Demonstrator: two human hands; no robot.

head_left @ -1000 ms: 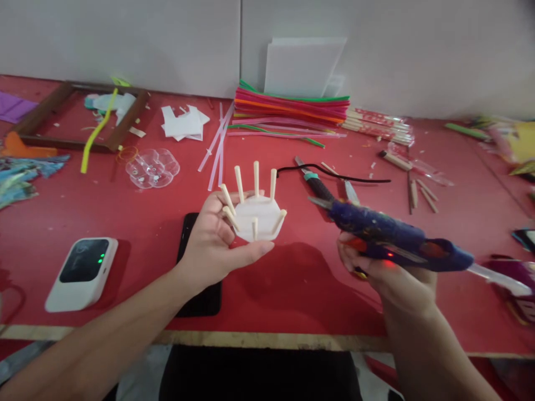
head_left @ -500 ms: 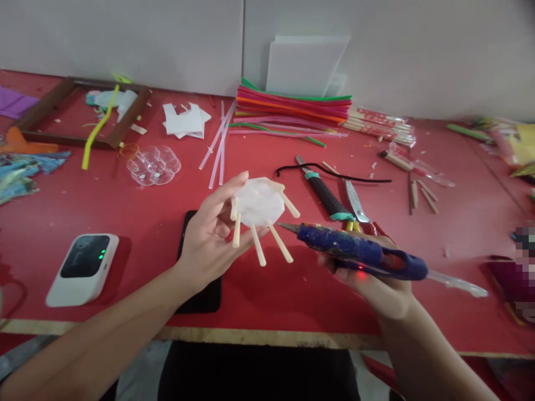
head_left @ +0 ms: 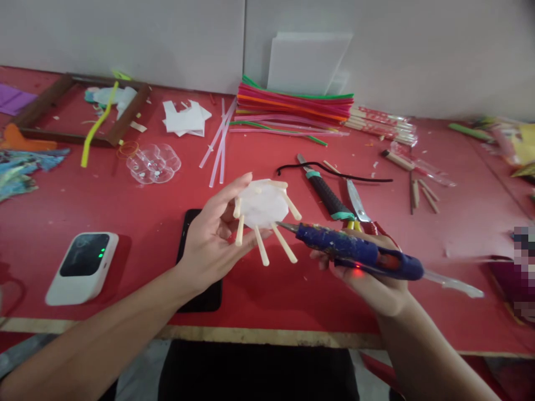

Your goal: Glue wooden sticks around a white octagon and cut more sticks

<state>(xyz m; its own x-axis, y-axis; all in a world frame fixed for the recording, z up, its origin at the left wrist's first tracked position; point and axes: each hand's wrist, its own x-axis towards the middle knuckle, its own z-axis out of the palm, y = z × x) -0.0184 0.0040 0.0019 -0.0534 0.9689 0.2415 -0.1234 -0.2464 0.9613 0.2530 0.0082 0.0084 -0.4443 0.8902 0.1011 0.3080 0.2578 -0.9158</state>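
Note:
My left hand (head_left: 217, 228) grips a small white disc (head_left: 264, 205) by its left side, thumb at the top edge and fingers beneath. Several short pale wooden sticks (head_left: 285, 243) stick out around the rim of the disc. In my right hand (head_left: 376, 284) is a blue hot glue gun (head_left: 359, 250), stained with paint-like marks, a red light glowing on it. A clear glue stick (head_left: 453, 283) juts from its back end. The metal nozzle (head_left: 287, 226) points left, at the disc's lower right edge beside a stick; whether they touch I cannot tell.
A black phone (head_left: 200, 292) lies under my left wrist, with a white device (head_left: 83, 267) to its left. Scissors (head_left: 357, 200) and a black-handled tool (head_left: 324, 192) lie beyond the glue gun. Pipe cleaners (head_left: 295, 108), a clear flower-shaped case (head_left: 154, 163) and a wooden frame (head_left: 62, 133) sit farther back.
The white disc and my left hand have shifted slightly right. The glue gun has moved a little left, bringing its nozzle up close to the disc's edge.

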